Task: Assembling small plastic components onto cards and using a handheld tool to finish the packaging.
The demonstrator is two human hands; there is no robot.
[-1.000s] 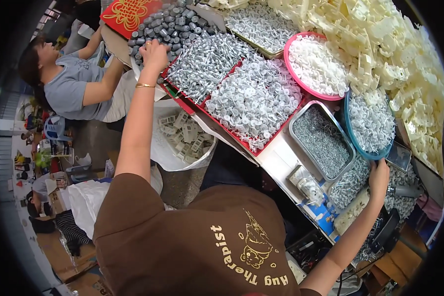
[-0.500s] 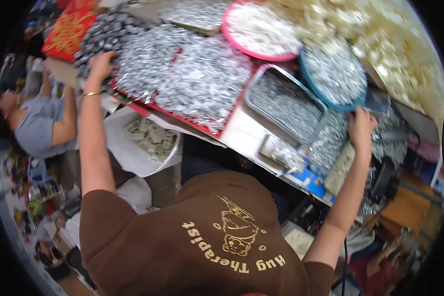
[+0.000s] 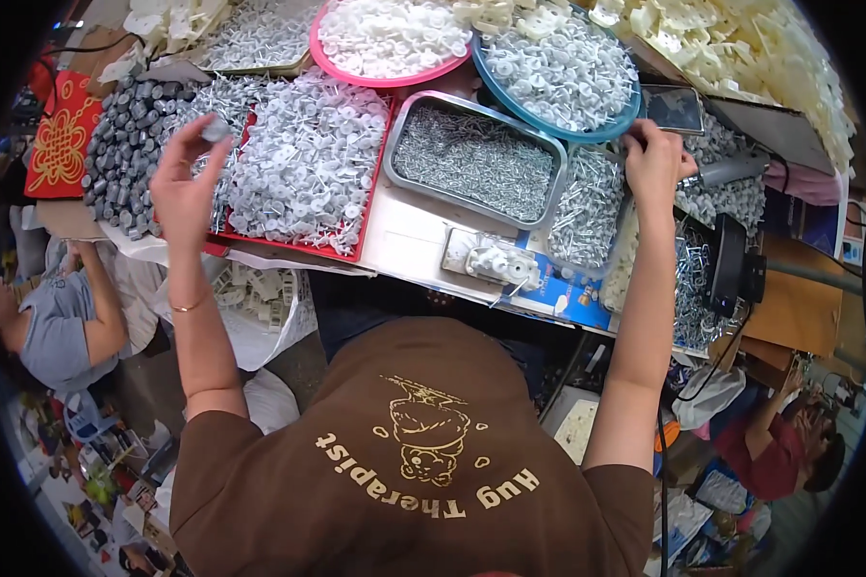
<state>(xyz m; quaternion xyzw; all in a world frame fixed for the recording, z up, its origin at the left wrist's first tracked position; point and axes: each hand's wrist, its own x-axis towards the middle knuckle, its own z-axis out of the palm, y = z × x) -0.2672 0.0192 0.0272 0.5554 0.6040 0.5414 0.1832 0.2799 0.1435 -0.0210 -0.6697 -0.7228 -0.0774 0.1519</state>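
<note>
Between the thumb and fingertips of my left hand is a small grey cylinder, raised above the metal pins at the red tray's left side. A heap of similar dark grey cylinders lies just left of that hand. My right hand is at the right rim of the blue bowl, which is filled with white-headed pins. Its fingers are bent together, and whatever they may hold is hidden. Below that hand is a clear tray of metal pins; a grey-handled tool lies beside it.
White round-headed pins fill the red tray. Behind stands a pink bowl of white parts. A metal tin holds small metal pieces. A small box sits near the table edge, and a black device stands right. Other people sit at both sides.
My left hand has come up from the grey heap and now pinches a cylinder over the pins. My right hand stays near the blue bowl's rim. The whole view has shifted.
</note>
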